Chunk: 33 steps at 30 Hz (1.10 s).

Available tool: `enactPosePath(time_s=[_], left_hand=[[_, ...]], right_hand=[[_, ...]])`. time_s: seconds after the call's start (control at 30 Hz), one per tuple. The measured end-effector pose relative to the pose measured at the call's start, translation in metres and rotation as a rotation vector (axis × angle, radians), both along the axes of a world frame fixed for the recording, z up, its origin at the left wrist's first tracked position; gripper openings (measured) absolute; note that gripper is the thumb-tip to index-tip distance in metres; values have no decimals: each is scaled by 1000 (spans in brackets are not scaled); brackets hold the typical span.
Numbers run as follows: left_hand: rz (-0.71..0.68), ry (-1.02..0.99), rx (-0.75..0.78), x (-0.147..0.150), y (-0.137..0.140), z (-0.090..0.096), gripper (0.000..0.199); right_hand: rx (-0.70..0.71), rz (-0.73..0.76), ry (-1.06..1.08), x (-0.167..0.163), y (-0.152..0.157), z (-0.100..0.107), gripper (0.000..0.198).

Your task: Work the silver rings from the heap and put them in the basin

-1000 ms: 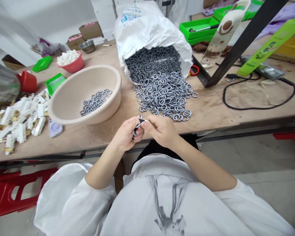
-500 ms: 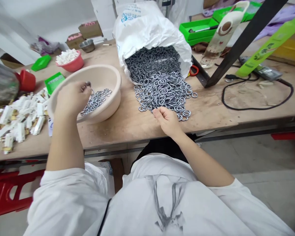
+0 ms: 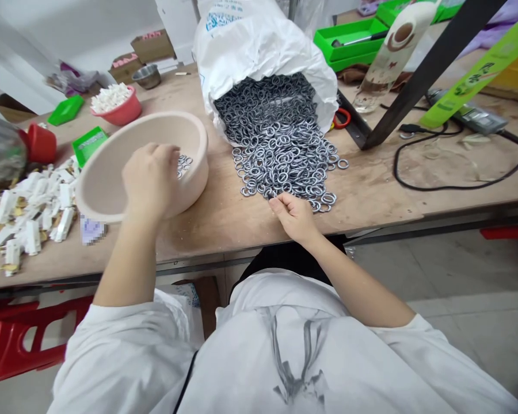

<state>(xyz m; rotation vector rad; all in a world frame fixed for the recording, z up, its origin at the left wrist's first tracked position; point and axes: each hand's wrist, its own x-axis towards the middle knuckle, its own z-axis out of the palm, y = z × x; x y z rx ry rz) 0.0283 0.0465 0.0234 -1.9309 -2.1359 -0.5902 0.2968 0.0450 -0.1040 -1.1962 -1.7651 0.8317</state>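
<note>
Over the near right part of the beige basin [image 3: 187,123], my left hand [image 3: 151,175] is closed, its fingers curled and slightly blurred. Its fingertips are turned away, so what they hold, if anything, is hidden. Grey metal rings [image 3: 184,165] in the basin show just beyond it. My right hand [image 3: 292,214] rests at the near edge of a ring pile [image 3: 285,155], thumb and forefinger pinched on a small dark ring [image 3: 271,196]. That pile spills onto the table from a white sack [image 3: 259,52] lying on its side.
White pieces with gold-coloured parts [image 3: 34,213] lie left of the basin. A pink bowl [image 3: 121,109] of white parts stands behind it. On the right are a dark metal bar [image 3: 431,75], a clear bottle [image 3: 384,63], a black cable [image 3: 440,187] and orange-handled scissors [image 3: 342,118].
My left hand has moved right across the basin, covering more of the rings there. My right hand stays at the pile's edge, and a dark ring now shows at its fingertips.
</note>
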Motion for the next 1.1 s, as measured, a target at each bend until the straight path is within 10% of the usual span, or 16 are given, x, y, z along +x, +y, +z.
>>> enactPosePath(time_s=[0.1, 0.33, 0.63, 0.93, 1.1], left_hand=[[-421, 80, -82, 46, 0, -32, 38], [-484, -41, -235, 65, 46, -103, 19], [-467, -691, -230, 53, 20, -102, 20], [-593, -380, -255, 59, 2, -104, 10], [-498, -608, -183, 59, -15, -99, 13]], right_hand=[[9, 3, -6, -1, 0, 1, 42], [45, 6, -4, 1, -3, 0, 39], [-6, -25, 90, -1, 1, 2, 39], [64, -11, -196, -17, 13, 13, 29], [76, 45, -47, -14, 9, 11, 24]])
